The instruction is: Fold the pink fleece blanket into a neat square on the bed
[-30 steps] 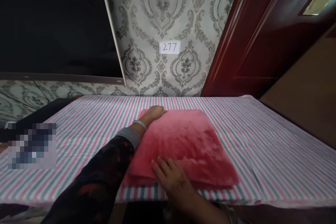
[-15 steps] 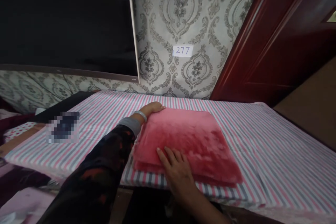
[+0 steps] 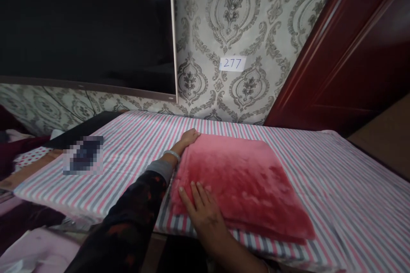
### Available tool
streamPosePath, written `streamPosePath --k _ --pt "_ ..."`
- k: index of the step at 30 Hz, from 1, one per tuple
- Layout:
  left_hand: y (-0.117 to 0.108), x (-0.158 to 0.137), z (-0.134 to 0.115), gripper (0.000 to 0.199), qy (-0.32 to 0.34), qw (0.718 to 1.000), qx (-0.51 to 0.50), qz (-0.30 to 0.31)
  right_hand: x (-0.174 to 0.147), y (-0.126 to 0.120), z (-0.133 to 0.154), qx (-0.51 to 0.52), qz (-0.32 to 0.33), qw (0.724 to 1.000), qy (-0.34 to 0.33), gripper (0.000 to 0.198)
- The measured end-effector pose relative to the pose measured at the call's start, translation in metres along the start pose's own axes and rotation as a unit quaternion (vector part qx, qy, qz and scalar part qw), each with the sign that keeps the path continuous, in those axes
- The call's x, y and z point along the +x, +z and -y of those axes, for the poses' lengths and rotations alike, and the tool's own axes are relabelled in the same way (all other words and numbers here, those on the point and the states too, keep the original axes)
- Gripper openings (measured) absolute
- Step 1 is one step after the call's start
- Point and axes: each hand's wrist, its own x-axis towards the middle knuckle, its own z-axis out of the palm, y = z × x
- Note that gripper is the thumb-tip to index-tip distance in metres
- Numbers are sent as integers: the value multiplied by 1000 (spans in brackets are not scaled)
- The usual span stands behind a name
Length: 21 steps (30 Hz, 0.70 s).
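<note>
A folded piece of pink-red plush cloth [image 3: 243, 179] lies on the striped table cover, its layers showing along the near edge. My left hand [image 3: 189, 137] is at its far left corner, fingers closed over the edge there; part of them is out of sight. A bracelet circles that wrist. My right hand [image 3: 205, 215] rests flat on the near left part of the plush, with its fingers spread.
The pink, grey and white striped cover [image 3: 134, 136] spreads over the table. A blurred dark item [image 3: 83, 155] lies at its left. Behind stand a large dark screen [image 3: 86, 30], a patterned wall with a paper marked 277 [image 3: 232, 63], and a red wooden door [image 3: 336, 64].
My right hand has slid left over the plush, towards its near left corner. My left hand stays at the far left corner. The whole view has shifted slightly.
</note>
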Motion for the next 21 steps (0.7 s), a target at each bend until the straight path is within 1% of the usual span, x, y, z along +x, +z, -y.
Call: streamPosePath --k 3,5,7,9,11,12,14,16,18,21 --pt "-2 -3 0 32 2 1000 -9 -2 0 -7 2 7 14 1000 6 68" --pt "-11 -6 -1 34 7 1000 -16 4 1 -21 1 27 33 999 12 69" --pt "-25 -12 -4 37 9 1000 -17 4 3 -41 -8 69 52 996 4 63" --pt "-39 -23 -10 44 10 1000 -9 -7 4 -64 -30 95 51 994 2 55" --pt "-49 -42 -19 55 26 999 4 -23 3 -85 -64 64 27 997 39 50" --pt "-51 -55 -23 60 49 998 15 -34 1 -92 -84 42 15 997 70 49" --pt "-46 -85 -30 68 119 990 47 -62 -6 -97 -124 0 4 990 141 53" --pt "-29 -114 -30 72 181 976 84 -86 -18 -91 -155 -34 16 978 207 56" --pt "-6 -137 -23 76 195 972 103 -84 -33 -75 -172 -54 44 967 246 56" --pt "24 -149 -5 79 181 976 93 -72 -51 -49 -174 -54 82 957 272 60"
